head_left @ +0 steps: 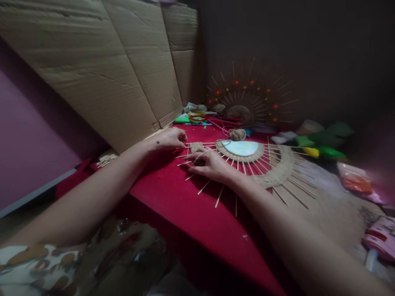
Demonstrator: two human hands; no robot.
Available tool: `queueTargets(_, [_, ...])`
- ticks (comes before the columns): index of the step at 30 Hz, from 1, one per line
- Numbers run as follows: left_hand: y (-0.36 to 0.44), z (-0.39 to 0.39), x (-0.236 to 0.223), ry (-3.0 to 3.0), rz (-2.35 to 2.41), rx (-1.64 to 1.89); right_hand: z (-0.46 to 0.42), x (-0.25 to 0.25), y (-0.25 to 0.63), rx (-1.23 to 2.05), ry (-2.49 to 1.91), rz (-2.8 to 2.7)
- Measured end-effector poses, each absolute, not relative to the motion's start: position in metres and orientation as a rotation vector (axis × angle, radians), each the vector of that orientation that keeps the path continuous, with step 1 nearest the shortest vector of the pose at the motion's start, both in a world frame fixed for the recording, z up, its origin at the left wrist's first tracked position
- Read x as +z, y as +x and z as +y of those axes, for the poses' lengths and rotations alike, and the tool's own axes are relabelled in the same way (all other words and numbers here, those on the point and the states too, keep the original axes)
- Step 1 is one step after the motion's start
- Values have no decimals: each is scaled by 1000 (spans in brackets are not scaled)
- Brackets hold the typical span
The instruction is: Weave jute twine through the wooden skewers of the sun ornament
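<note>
A half-round frame of thin wooden sticks (222,196) lies on the red cloth, fanning out from a pale blue-green half disc (242,148) edged with woven twine. A wide twine band (285,164) is woven through the sticks on the right; a short twine section (196,146) sits at the left end. My left hand (174,138) is closed, its fingertips pinching the outer end of a stick beside that section. Just below it, my right hand (212,164) has bent fingers among the sticks, with a thin strand of twine across them. The exact grip is partly hidden.
A ball of twine (237,134) rests behind the half disc. Red-handled scissors (198,118) and coloured items lie farther back. A cardboard sheet (92,70) leans at left. A similar fan with flowers (243,90) stands behind. A pink glue gun (381,237) is at right.
</note>
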State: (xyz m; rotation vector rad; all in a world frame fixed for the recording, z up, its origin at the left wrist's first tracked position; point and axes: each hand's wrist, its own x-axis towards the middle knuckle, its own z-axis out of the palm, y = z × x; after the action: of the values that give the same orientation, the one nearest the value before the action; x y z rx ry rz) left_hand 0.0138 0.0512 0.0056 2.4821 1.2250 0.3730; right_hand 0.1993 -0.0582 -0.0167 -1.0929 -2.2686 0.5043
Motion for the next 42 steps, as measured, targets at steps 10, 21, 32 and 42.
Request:
queueTargets(10, [30, 49, 5, 2473, 1226, 249, -54, -14, 207, 524, -1027, -2234])
queueTargets(21, [23, 43, -10, 2504, 1165, 472, -60, -9, 207, 443, -1068, -2281])
queueTargets(32, [25, 40, -9, 2609, 1164, 479, -59, 2, 218, 667, -1042, -2361])
queueTargets(42, [26, 40, -9, 2696, 1182, 448, -58, 17, 231, 877, -1221, -2394])
